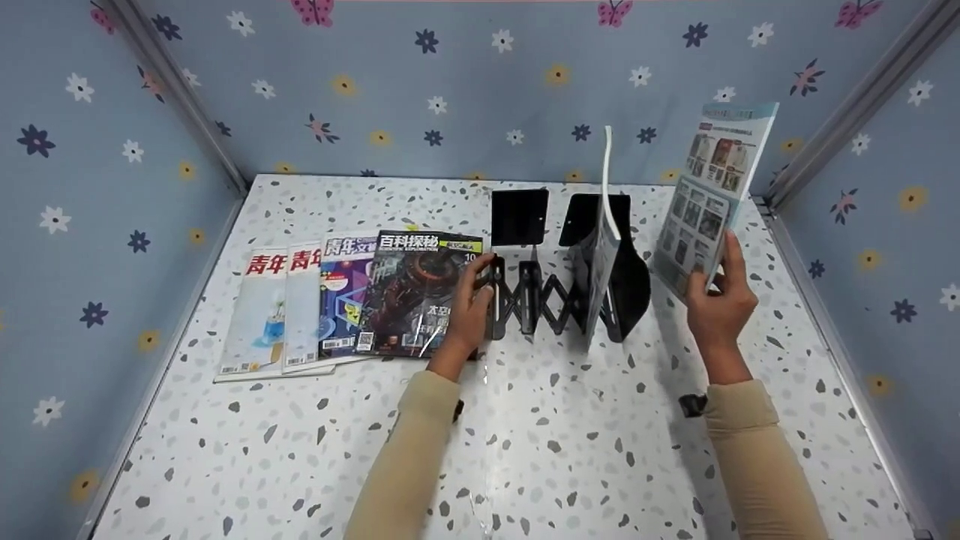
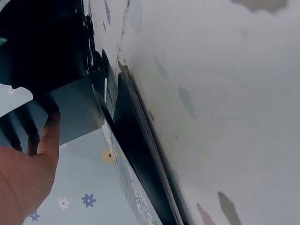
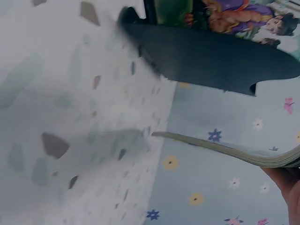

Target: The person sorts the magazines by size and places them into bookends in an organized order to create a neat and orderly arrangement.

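Observation:
My left hand (image 1: 469, 311) touches the left end of a black expanding book rack (image 1: 529, 296). In the left wrist view, its fingertips press on a black plate (image 2: 75, 110) of the rack. My right hand (image 1: 720, 307) grips a magazine (image 1: 709, 199) by its lower part, thumb on the printed page side; it is held upright and raised, right of the rack. Another magazine (image 1: 604, 225) stands between the rack's right-hand plates, its cover partly showing in the right wrist view. A black rack plate (image 3: 201, 58) is above the held magazine (image 3: 225, 149) in that view, apart from it.
Several magazines lie overlapping at the left: a dark-covered one (image 1: 409, 292), a purple one (image 1: 349, 300) and pale ones (image 1: 251, 315). The speckled white table (image 1: 570, 450) is bordered by flowered blue panels (image 1: 465, 90) at the back and both sides.

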A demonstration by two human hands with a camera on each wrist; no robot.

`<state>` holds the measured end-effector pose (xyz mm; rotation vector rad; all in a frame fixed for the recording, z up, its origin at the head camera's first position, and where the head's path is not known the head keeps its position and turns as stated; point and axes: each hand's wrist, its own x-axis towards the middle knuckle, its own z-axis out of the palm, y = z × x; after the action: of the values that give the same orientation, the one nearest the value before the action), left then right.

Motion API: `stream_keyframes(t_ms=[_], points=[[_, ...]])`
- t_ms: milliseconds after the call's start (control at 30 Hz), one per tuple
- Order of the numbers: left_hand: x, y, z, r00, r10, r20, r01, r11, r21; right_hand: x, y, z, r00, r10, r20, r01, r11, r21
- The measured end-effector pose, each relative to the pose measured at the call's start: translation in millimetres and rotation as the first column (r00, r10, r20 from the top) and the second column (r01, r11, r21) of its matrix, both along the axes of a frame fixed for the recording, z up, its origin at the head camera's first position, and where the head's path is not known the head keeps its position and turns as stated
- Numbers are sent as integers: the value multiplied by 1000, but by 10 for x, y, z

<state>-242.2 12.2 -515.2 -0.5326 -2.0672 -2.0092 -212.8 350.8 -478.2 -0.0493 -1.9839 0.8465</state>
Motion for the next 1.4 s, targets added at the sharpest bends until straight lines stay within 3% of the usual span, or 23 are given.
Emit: stream_keyframes(t_ms=[133,333,500,767,1000,1400], points=[[-6,1,10,1000,-10,-1,10,1000,1,19,-140,111,992,25,-125,-25,1000,4],[-21,-10,42,1000,-2,-4,2,1000,-2,44,-354,268,960,75,-271,-79,997,-5],[-28,-15,46,1000,9,-7,-9,1000,0,56,-497,358,941,95,-324,-86,995,42],[-33,11,24,1000,8,-7,-8,1000,18,79,-658,379,913,103,-396,-80,994,74],[-39,2,6,1000,21,-13,-21,1000,13,13,-783,282,899,149,-413,-114,988,108],[1,4,18,1000,14,-17,-14,1000,-1,-99,-887,-108,898,200,-393,-140,975,175]])
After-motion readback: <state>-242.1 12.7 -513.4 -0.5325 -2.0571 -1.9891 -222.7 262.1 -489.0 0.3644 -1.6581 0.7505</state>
